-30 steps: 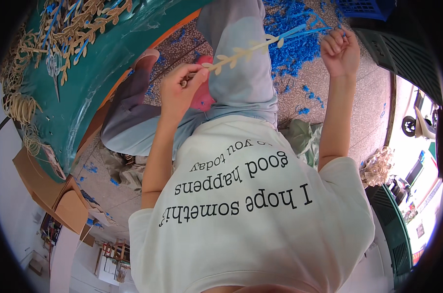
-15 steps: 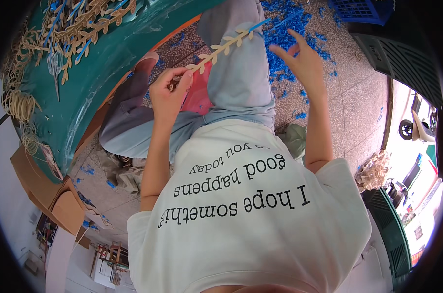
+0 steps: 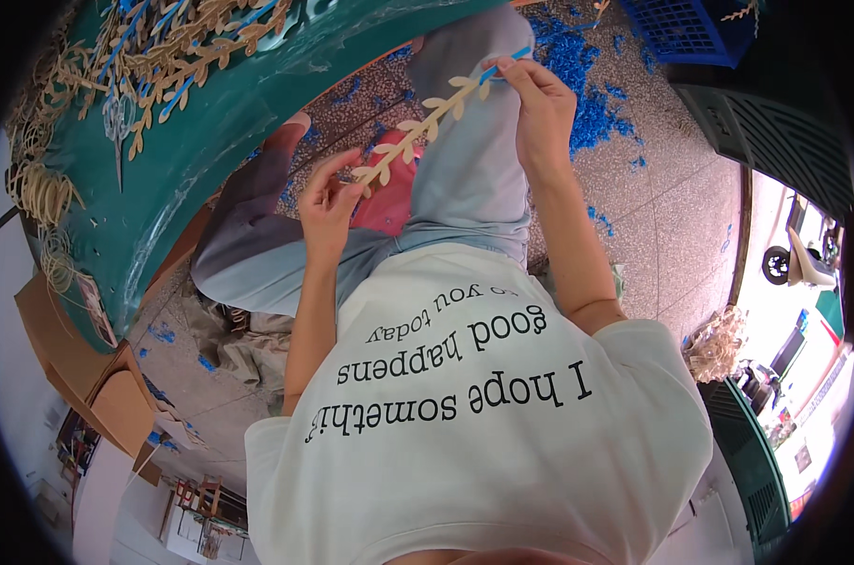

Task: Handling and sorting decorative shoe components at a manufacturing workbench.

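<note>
A beige leaf garland [image 3: 429, 124] stretches slantwise between my hands, above my jeans and a pink-red surface. My left hand [image 3: 328, 207] has its thumb and fingers curled at the near, lower end of the strip. At the far end, my right hand [image 3: 545, 118] pinches a bright blue strip [image 3: 490, 73] that runs along the stem there. More leaf garlands [image 3: 215, 56], some with blue strips on them, lie in a heap on the green table [image 3: 192, 155] at the upper left. Scissors [image 3: 119, 127] rest beside that heap.
Blue shreds [image 3: 578, 94] cover the floor beyond my right hand. A blue plastic crate [image 3: 695, 33] stands at the upper right. Coiled beige cord [image 3: 46, 198] lies at the table's left edge, above a cardboard box [image 3: 79, 367]. Crumpled brown paper [image 3: 714, 348] sits at right.
My right hand was open and apart from the garland; it has moved left and closed on the blue strip at its far end. The left hand still has the near end.
</note>
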`<action>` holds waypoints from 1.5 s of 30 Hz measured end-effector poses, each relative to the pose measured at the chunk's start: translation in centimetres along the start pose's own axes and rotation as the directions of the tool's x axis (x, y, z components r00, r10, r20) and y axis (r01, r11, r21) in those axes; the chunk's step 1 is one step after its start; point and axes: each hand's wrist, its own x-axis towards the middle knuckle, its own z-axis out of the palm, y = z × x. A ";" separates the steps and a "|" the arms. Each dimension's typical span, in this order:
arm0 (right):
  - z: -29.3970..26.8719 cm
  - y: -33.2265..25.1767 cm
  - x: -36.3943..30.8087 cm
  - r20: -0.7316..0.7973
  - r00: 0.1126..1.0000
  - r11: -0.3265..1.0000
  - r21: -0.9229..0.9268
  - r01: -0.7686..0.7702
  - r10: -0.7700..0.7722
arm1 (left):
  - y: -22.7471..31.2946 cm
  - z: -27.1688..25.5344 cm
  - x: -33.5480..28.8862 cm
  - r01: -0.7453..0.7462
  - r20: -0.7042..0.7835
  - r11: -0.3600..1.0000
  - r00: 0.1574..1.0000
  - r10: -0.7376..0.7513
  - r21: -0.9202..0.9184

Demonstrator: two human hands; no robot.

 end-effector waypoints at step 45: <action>4.8 0.6 -4.2 0.601 0.790 0.657 -0.547 0.519 -0.124 | -4.8 -4.1 6.9 0.577 -0.247 0.805 0.766 -0.593 -0.142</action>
